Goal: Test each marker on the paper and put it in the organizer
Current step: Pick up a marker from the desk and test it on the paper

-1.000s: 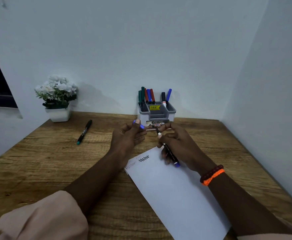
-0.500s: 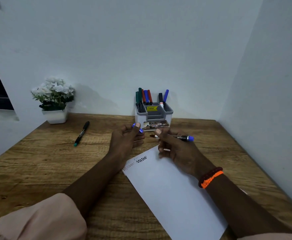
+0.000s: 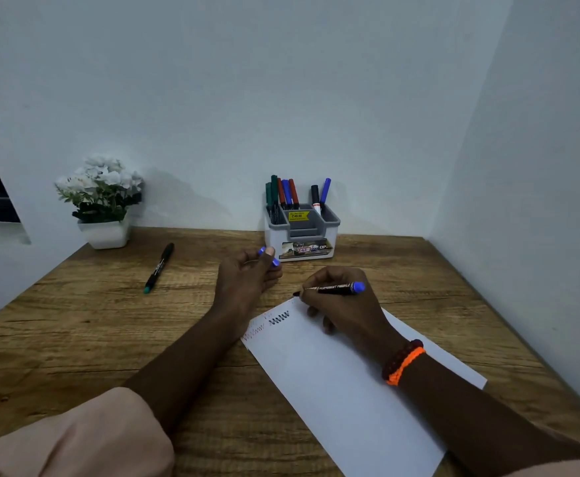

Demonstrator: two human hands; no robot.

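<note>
Marker [image 3: 336, 288], now swung flat, is being pinched by the right hand [image 3: 343, 301], tip nearing the paper [image 3: 343, 380]'s twelve-o'clock edge; left hand [image 3: 247, 280] is gripping its cap [image 3: 268, 256]: testing is imminent.

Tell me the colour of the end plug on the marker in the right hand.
Blue, on the black permanent marker; head view.

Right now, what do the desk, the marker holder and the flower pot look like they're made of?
Desk: wood or wood-look laminate, matte; brown grain lines run across it, so real timber is uncertain.
Marker holder: plastic, likely; smooth white shell with grey moulded compartments and stuck-on labels.
Flower pot: plain smooth white; ceramic or plastic, cannot tell.
</note>
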